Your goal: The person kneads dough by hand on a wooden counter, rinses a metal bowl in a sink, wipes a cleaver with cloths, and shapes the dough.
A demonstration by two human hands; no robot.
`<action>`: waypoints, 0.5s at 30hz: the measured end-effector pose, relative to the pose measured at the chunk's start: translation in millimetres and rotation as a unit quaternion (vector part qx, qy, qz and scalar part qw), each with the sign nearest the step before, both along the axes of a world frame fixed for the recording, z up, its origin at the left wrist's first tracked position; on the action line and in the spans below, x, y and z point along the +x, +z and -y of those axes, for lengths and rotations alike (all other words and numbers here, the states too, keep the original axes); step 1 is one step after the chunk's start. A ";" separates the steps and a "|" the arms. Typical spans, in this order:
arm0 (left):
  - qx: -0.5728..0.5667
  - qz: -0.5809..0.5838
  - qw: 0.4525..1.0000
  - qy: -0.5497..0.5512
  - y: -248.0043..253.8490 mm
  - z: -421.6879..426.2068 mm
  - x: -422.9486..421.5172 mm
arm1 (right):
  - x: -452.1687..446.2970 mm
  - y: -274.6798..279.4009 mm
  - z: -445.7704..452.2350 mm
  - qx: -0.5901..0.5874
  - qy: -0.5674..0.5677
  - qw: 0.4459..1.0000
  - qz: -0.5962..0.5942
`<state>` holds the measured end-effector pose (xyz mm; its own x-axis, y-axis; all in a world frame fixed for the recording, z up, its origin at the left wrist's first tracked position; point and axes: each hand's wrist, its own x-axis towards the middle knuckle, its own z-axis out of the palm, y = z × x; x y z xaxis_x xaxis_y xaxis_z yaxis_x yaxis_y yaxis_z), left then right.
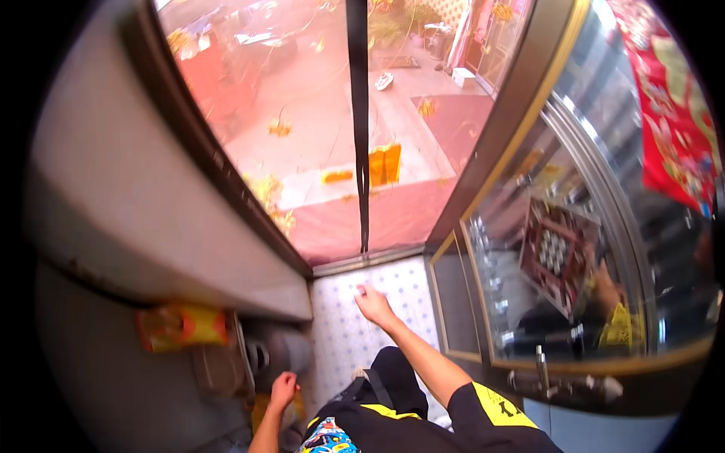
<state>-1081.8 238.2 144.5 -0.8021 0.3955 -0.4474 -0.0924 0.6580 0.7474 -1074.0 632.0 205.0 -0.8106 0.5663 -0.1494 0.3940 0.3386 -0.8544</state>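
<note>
Curtain (302, 162): pink, sheer, ahead of the right hand (374, 303), just beyond its fingers and apart from them. Right fingers: curled, narrow. Left hand (285, 390): low, near the shoes (260, 355); fingers curled, narrow, grip unclear. Black strip (359, 121): 1, down the curtain's middle. Yellow packet (185, 327): left side. Glass door (559, 332): right side, handle (542, 370) low. Frame: dark edges flank the curtain. Dotted floor (336, 321): open strip between left wall (226, 264) and door.
</note>
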 end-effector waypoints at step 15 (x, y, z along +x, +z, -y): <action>-0.276 0.111 0.952 -0.077 -91.9 -275.6 -227.1 | -321.5 266.8 -588.4 0.034 -0.418 0.845 -0.333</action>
